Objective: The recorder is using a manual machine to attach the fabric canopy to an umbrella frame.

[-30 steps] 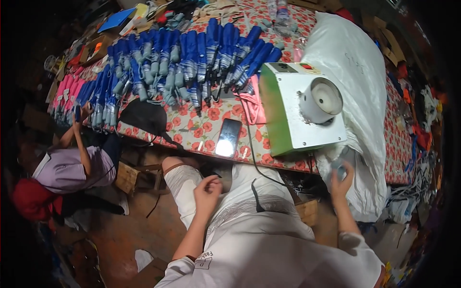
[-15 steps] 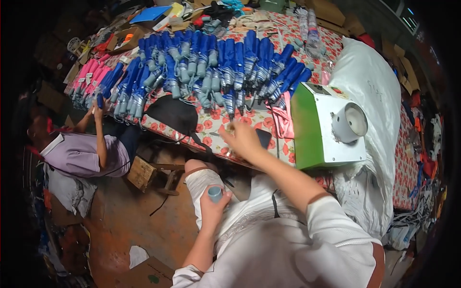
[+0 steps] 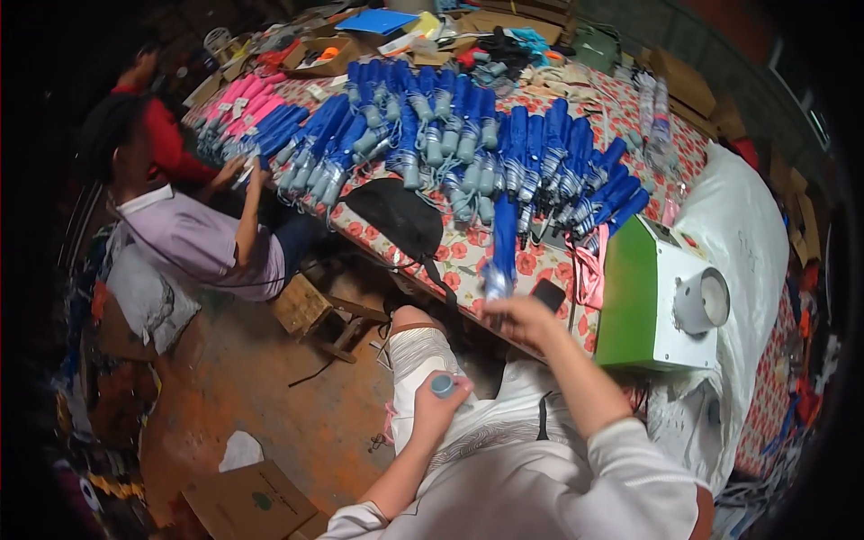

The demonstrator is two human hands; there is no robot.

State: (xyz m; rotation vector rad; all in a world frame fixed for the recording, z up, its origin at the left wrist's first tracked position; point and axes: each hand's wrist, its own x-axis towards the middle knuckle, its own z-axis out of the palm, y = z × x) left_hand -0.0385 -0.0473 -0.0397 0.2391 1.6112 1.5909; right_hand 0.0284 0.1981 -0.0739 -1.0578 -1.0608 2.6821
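Note:
My left hand (image 3: 430, 412) is closed round a small grey-blue umbrella handle (image 3: 442, 386), its hollow round end facing up, above my lap. At the table's front edge my right hand (image 3: 526, 322) has its fingers closed on the lower end of a folded blue umbrella (image 3: 505, 238); motion blurs that end and the fingertips. This umbrella points away from me toward a pile of folded blue umbrellas (image 3: 468, 117), many with grey-blue handles. A dark phone (image 3: 546, 295) lies just beyond my right hand.
A green and white machine (image 3: 666, 306) with a round grey nozzle stands right, against a big white sack (image 3: 733, 216). A black cloth item (image 3: 391, 216) lies on the flowered tablecloth (image 3: 461, 265). Left are a wooden stool (image 3: 301, 306), pink umbrellas (image 3: 243, 101) and a co-worker in lilac (image 3: 202, 238).
My right hand now has a blue umbrella drawn nearer from the pile. The view has shifted, and a second person in red shows at left. My left hand keeps the handle.

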